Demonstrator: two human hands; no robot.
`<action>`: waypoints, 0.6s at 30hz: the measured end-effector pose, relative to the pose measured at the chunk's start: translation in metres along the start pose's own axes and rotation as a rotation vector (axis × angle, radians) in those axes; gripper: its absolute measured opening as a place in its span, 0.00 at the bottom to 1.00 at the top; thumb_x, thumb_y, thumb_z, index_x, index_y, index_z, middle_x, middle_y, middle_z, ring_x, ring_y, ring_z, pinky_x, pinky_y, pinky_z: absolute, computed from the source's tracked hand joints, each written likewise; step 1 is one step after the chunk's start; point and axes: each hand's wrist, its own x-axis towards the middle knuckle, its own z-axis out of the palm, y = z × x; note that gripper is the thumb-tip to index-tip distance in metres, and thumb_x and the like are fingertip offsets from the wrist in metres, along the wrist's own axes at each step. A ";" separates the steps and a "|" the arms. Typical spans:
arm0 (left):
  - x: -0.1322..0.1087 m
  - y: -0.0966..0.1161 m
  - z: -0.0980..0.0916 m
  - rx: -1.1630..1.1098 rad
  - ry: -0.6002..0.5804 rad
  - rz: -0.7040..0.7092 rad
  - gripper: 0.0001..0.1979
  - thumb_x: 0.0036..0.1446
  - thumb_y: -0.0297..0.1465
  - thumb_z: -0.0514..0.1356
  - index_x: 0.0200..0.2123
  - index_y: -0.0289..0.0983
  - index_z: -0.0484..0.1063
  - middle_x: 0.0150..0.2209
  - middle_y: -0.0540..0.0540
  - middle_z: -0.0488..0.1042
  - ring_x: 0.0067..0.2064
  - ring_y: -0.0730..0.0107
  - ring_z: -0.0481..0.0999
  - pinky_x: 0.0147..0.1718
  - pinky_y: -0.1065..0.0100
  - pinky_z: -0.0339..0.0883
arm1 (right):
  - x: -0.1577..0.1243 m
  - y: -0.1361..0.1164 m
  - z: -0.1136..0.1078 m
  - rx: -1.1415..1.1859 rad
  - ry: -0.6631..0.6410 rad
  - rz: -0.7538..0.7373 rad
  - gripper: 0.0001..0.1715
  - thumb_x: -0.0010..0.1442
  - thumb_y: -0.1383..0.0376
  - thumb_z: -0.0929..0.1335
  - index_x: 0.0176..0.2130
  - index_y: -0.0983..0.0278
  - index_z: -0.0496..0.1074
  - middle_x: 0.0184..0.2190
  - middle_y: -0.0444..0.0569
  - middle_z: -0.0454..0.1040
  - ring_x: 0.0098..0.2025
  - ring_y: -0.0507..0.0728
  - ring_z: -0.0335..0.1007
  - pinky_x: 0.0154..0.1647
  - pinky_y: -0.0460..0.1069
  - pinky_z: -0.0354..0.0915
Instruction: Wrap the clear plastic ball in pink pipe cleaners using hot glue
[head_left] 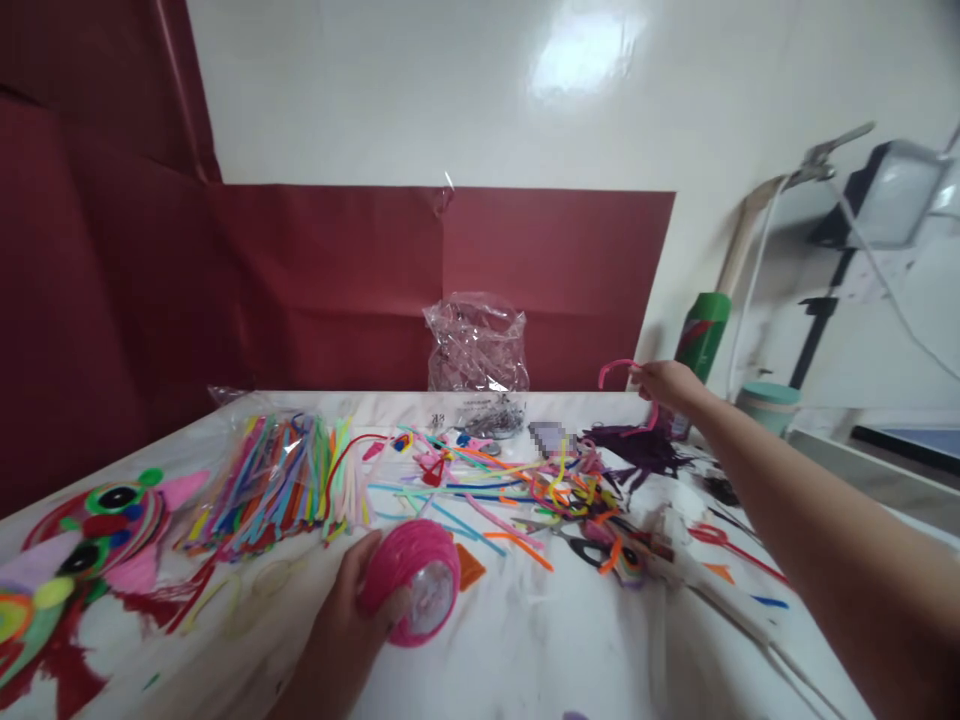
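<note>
My left hand (352, 590) is wrapped round a clear plastic container wound with bright pink pipe cleaner (412, 545), held above the near middle of the table. Its bare clear part faces toward the lower right. Out to the right, my right hand (670, 385) pinches a curved pink pipe cleaner (618, 366), raised over the far part of the table. One end of it bends left and another part hangs below the hand. Behind the left hand, an orange felt piece (470, 568) lies partly hidden by the container.
Bundled colourful pipe cleaners (281, 480) lie left of centre, with loose ones across the middle. Scissors (585, 545) and a white glue gun (675, 550) lie to the right. Decorated craft faces (112, 520) are at left. A green spray can (701, 335) stands at back right.
</note>
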 end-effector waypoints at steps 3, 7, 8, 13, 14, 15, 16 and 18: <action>0.000 0.005 -0.003 -0.060 -0.002 0.003 0.37 0.41 0.47 0.64 0.52 0.34 0.65 0.53 0.33 0.71 0.53 0.46 0.72 0.50 0.52 0.68 | -0.023 -0.036 -0.009 0.142 -0.049 0.116 0.18 0.64 0.60 0.66 0.51 0.64 0.68 0.50 0.51 0.71 0.46 0.58 0.72 0.44 0.57 0.70; -0.005 0.033 -0.020 -0.010 0.125 0.164 0.31 0.45 0.45 0.63 0.51 0.37 0.67 0.56 0.37 0.69 0.57 0.47 0.68 0.55 0.49 0.62 | -0.070 -0.097 0.001 0.360 -0.118 0.051 0.17 0.65 0.56 0.65 0.46 0.65 0.70 0.40 0.48 0.75 0.35 0.53 0.73 0.35 0.52 0.71; -0.008 0.043 -0.025 -0.020 0.144 0.214 0.30 0.46 0.45 0.63 0.51 0.38 0.67 0.56 0.38 0.69 0.58 0.48 0.67 0.56 0.50 0.60 | -0.084 -0.113 0.005 0.412 -0.147 0.015 0.20 0.66 0.52 0.62 0.42 0.66 0.71 0.32 0.45 0.74 0.28 0.51 0.71 0.29 0.49 0.69; -0.030 0.101 -0.033 -0.095 -0.016 0.267 0.18 0.54 0.42 0.59 0.44 0.37 0.72 0.48 0.38 0.75 0.50 0.56 0.74 0.52 0.57 0.64 | -0.159 -0.192 0.016 0.590 -0.372 -0.222 0.35 0.59 0.39 0.56 0.30 0.65 0.70 0.13 0.39 0.64 0.15 0.49 0.57 0.18 0.46 0.57; -0.034 0.112 -0.030 -0.104 -0.065 0.259 0.18 0.53 0.40 0.60 0.45 0.37 0.73 0.49 0.38 0.75 0.50 0.57 0.74 0.51 0.58 0.65 | -0.172 -0.205 0.017 0.595 -0.419 -0.273 0.34 0.59 0.39 0.57 0.29 0.64 0.70 0.13 0.40 0.64 0.15 0.49 0.57 0.18 0.46 0.56; -0.036 0.121 -0.027 -0.128 -0.113 0.238 0.21 0.52 0.39 0.62 0.48 0.38 0.71 0.51 0.38 0.73 0.51 0.58 0.73 0.50 0.60 0.65 | -0.183 -0.217 0.016 0.593 -0.456 -0.325 0.34 0.59 0.39 0.57 0.27 0.64 0.69 0.14 0.40 0.64 0.16 0.49 0.56 0.19 0.45 0.55; -0.038 0.129 -0.024 -0.175 -0.150 0.215 0.24 0.49 0.37 0.64 0.50 0.38 0.69 0.52 0.38 0.73 0.50 0.59 0.74 0.47 0.63 0.67 | -0.193 -0.227 0.016 0.585 -0.486 -0.378 0.33 0.59 0.40 0.57 0.25 0.63 0.68 0.15 0.41 0.65 0.17 0.49 0.57 0.19 0.46 0.56; -0.039 0.141 -0.021 -0.239 -0.227 0.148 0.21 0.48 0.36 0.65 0.45 0.35 0.71 0.40 0.40 0.77 0.37 0.65 0.77 0.37 0.67 0.69 | -0.205 -0.241 0.014 0.554 -0.516 -0.481 0.32 0.61 0.41 0.57 0.23 0.63 0.66 0.17 0.42 0.65 0.19 0.50 0.58 0.22 0.46 0.57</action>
